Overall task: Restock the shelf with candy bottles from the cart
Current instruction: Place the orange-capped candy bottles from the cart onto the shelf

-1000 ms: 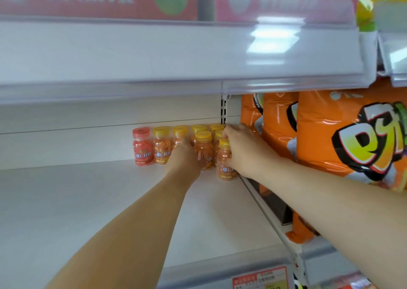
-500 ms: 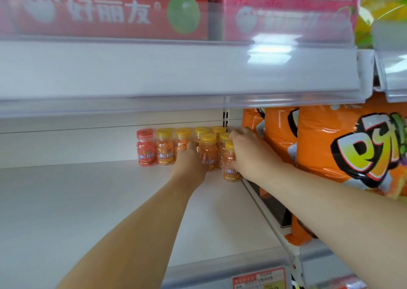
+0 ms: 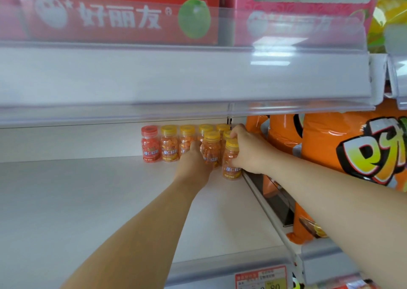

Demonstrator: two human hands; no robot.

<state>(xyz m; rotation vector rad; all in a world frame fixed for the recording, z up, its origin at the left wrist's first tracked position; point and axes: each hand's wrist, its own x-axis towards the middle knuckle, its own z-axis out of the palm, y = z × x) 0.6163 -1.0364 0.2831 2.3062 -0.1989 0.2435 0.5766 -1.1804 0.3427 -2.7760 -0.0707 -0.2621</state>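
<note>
- White laminate shelf (image 3: 88,200) runs deep beneath a clear plastic price rail (image 3: 154,86). A red cardboard display box (image 3: 110,17) sits on the tier above, and glossy orange snack bags (image 3: 330,152) fill the bay just to the right.
- Against the rear wall stands a row of small clear candy bottles with yellow caps (image 3: 169,144), with one red-capped bottle (image 3: 150,144) at its left end.
- Of the two hands, the right hand (image 3: 250,152) pinches the front yellow-capped bottle (image 3: 231,165), thumb on its side and fingers curled over the cap. This bottle stands on the shelf near the right edge.
- At the second-row bottle (image 3: 211,148), the left hand (image 3: 193,163) lies against the side. Its fingers are hidden, so I cannot tell whether it grips.
- Risk, as I judge it: the bottles are tall, narrow and packed touching, so a sideways nudge as either hand lets go could topple the neighbours in a chain.
- The front bottle also sits close to where the shelf ends beside the snack bags. A push that way could send it off the edge.
</note>
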